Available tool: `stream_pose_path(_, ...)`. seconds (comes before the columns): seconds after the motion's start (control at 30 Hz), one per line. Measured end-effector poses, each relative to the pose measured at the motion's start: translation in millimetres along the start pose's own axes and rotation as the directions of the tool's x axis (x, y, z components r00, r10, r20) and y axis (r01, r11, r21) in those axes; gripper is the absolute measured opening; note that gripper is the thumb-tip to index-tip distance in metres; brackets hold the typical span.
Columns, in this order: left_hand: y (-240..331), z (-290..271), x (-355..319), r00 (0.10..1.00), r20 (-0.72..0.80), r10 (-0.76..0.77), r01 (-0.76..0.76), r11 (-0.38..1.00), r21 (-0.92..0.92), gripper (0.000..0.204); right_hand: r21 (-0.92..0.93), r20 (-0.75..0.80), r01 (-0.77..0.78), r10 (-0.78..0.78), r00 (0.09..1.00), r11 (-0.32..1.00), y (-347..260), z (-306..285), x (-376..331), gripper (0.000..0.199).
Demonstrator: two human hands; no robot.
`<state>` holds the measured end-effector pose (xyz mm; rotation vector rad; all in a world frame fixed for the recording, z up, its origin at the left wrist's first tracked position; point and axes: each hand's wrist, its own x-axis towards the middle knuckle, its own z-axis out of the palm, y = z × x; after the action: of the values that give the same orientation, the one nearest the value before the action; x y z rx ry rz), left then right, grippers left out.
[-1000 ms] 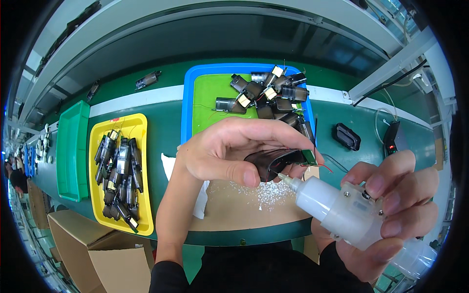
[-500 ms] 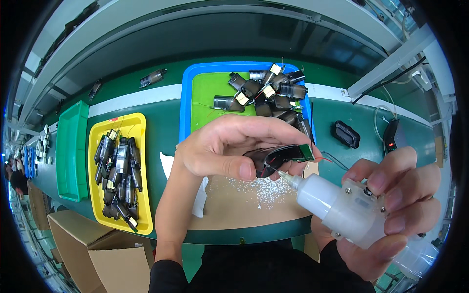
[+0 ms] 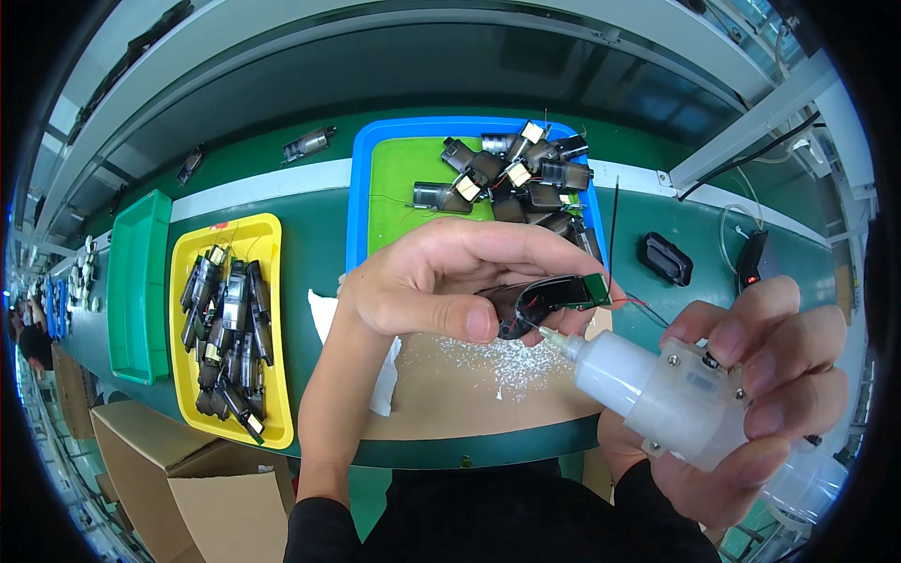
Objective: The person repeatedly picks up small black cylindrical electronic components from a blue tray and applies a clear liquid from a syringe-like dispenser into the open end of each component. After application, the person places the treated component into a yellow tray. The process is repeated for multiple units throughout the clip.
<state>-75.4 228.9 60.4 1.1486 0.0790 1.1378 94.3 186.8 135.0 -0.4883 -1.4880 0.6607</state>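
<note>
The left hand pinches a small black part, long axis toward three o'clock; the right hand grips a translucent dispenser, nozzle seemingly touching it from four o'clock.

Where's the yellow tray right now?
In the head view the yellow tray sits on the left of the bench, between the green tray and the blue tray, left of the left hand.

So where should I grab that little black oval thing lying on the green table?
Probably by the long sides of the black oval part, pinching from above. It lies flat on the green table with nothing touching it, so fingers can close across its narrow width.
</note>
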Motion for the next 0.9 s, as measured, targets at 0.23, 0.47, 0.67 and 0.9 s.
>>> stream_pose_path(0.23, -0.7, 1.9, 1.8, 1.000, -0.018, 0.014, -0.014, 1.000, 0.008, 0.062, -0.053, 0.210, 0.005, 0.006, 0.978, 0.999, -3.6, -16.9, 10.1, 0.022)
stream_pose_path(0.47, -1.3, -2.0, -1.2, 0.999, -0.009, 0.040, -0.040, 0.998, 0.041, 0.062, 0.049, 0.235, 0.000, -0.011, 0.972, 0.999, -0.6, -17.2, 11.5, 0.021)
stream_pose_path(0.67, 17.4, -8.5, -13.8, 0.995, -0.096, 0.010, 0.007, 0.983, 0.181, 0.056, 0.323, 0.126, -0.002, -0.041, 0.991, 0.947, -3.5, -21.3, 9.1, 0.019)
stream_pose_path(0.9, 86.8, 18.3, -114.4, 0.711, -0.645, 0.280, 0.681, -0.045, 0.731, 0.038, 0.100, -0.009, -0.050, 0.051, 0.999, 0.994, 2.2, -38.2, 8.5, 0.020)
